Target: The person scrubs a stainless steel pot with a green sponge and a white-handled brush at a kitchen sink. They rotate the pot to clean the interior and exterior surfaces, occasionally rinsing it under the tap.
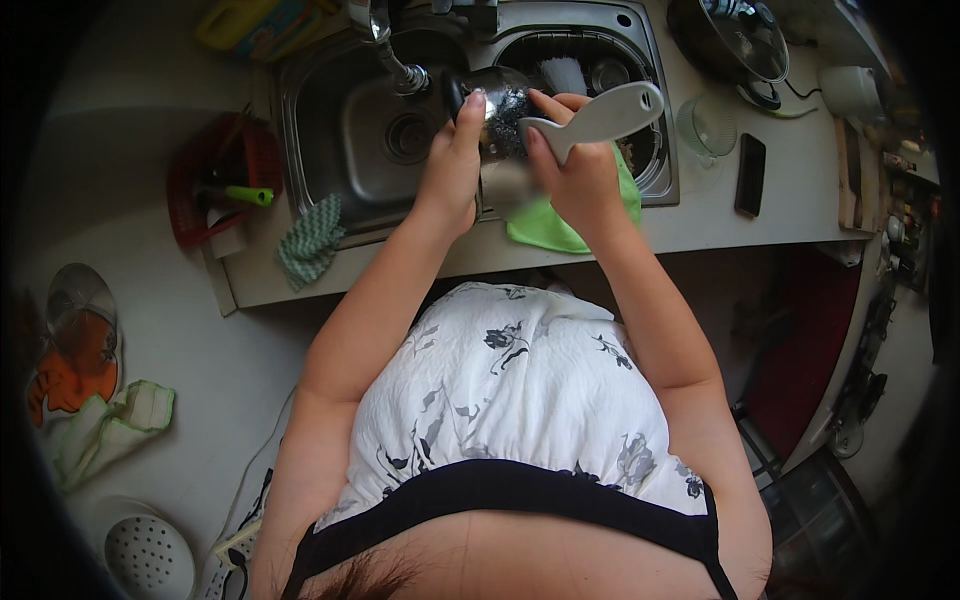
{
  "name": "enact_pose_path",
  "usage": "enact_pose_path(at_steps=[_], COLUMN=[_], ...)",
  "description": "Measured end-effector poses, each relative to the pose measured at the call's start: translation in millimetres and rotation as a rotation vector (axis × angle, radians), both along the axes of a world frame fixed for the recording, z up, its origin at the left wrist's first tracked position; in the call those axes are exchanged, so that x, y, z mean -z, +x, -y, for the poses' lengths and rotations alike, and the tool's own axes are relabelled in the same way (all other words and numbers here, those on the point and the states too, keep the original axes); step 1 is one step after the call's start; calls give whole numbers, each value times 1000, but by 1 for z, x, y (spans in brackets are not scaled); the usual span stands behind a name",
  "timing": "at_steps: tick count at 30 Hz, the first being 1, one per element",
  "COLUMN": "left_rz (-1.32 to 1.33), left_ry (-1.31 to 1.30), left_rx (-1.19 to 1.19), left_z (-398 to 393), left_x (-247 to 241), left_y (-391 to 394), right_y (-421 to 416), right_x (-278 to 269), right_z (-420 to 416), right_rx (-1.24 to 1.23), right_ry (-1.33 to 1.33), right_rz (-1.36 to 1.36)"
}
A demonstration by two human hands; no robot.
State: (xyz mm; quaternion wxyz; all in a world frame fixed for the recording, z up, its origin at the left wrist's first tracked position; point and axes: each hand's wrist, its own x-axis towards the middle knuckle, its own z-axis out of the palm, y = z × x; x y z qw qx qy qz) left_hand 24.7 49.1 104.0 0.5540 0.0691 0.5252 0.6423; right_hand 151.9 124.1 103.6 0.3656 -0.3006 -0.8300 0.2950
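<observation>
My left hand (448, 165) grips the near-left side of a dark, shiny round vessel (499, 112), with the thumb along its upper side. The vessel is tilted, and bright specks, maybe droplets or suds, show on its surface. A pale grey plastic handle (611, 116) with a hole at its end is held in my right hand (577, 161). Its working end is hidden by my fingers and pressed close to the vessel. Both hands are over the divider of the double stainless steel sink (337, 112). Beneath my right wrist, a bright green cloth (551, 229) hangs over the counter's front edge.
A chrome faucet (386, 56) reaches over the left basin. White bristles (564, 75) show in the right basin's wire rack. A glass bowl (706, 124), phone (750, 175) and lidded pan (739, 41) lie to the right. To the left are a red basket (180, 191) and checked green cloth (309, 241).
</observation>
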Motion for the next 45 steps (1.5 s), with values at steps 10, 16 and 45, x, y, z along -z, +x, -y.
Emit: enact_pose_path(at_steps=[10, 16, 45], left_rz=[-99, -106, 65], left_ry=[-139, -115, -37], left_rx=[-94, -167, -102], left_z=[-32, -38, -43], left_x=[5, 22, 1], left_y=[6, 1, 2], right_y=[-19, -12, -48], right_x=[16, 35, 56], right_z=[5, 29, -42], right_rx=[162, 178, 334], right_ry=[90, 103, -429], right_rz=[-21, -98, -261])
